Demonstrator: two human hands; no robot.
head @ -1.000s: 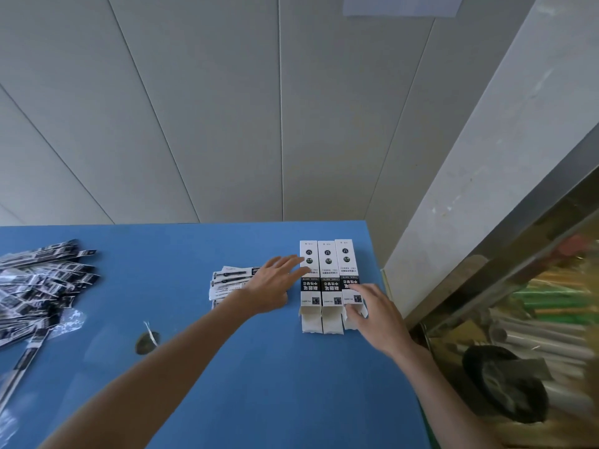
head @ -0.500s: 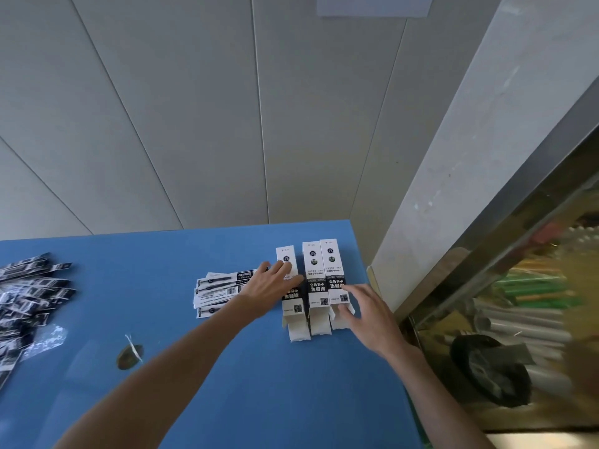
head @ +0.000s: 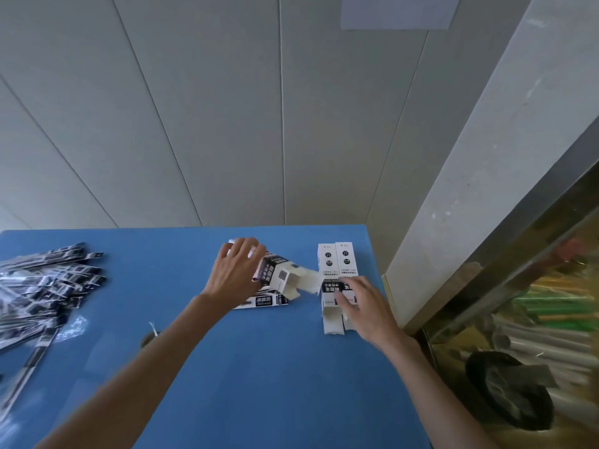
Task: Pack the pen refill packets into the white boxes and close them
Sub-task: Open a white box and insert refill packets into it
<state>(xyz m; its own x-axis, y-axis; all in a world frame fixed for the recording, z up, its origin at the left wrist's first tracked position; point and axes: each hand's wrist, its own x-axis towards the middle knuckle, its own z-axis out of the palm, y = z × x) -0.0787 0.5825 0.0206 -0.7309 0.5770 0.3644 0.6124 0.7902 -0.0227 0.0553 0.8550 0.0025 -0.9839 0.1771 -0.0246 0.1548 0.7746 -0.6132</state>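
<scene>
Two bare forearms reach up from the bottom edge over the blue table [head: 246, 384]. Nearest me, my right hand [head: 366, 307] lies on the near ends of the two white boxes [head: 337, 270] that sit side by side close to the table's right edge, their open flaps pointing toward me; fingers are loosely spread and flat on the printed faces, thumb at the left box, nothing gripped as far as I can tell. Left of that, my left hand [head: 236, 277] holds a third white box [head: 278, 275] lifted and tilted, fingers curled over its far end, thumb underneath out of sight; its open mouth and flap point right, toward the other two, just short of touching them. Under and behind that box, a small stack of pen refill packets [head: 262, 299] lies flat on the table. Far left, well apart, a loose heap of packets [head: 42, 283] spreads to the edge, blurred. A small dark scrap [head: 149, 337] sits near my left forearm. Beyond the table, a grey panelled wall [head: 227, 124].
</scene>
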